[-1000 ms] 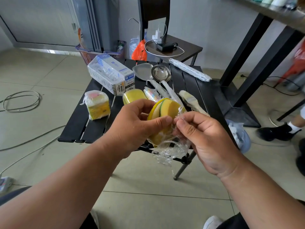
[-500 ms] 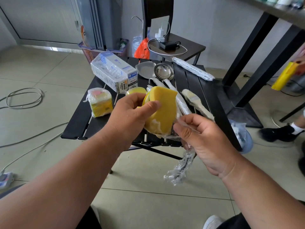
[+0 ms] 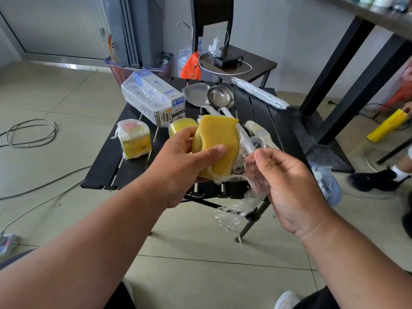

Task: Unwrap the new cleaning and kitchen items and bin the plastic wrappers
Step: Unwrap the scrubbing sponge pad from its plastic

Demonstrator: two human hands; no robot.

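My left hand (image 3: 180,166) grips a yellow sponge (image 3: 217,141) above the front edge of the black slatted table (image 3: 111,161). Clear plastic wrap (image 3: 243,197) still clings to the sponge's right side and trails down. My right hand (image 3: 287,188) pinches that wrap just right of the sponge. On the table lie a wrapped sponge pack (image 3: 133,139), another yellow sponge (image 3: 180,128), a wrapped box (image 3: 153,99), a metal spatula (image 3: 196,94), a ladle (image 3: 220,98), a wrapped brush (image 3: 256,132) and a long wrapped roll (image 3: 259,92).
A plastic-lined bin (image 3: 327,186) sits on the floor right of the table. Behind it stands a dark side table (image 3: 256,63) with a charger and cable. Cables (image 3: 29,132) lie on the floor at left. Another person's shoe (image 3: 379,179) and hand with a yellow roll (image 3: 388,126) are at right.
The sponge has turned so its broad yellow face points at me and has come further out of the wrap. My right hand has drawn the loosened wrap to the right and down.
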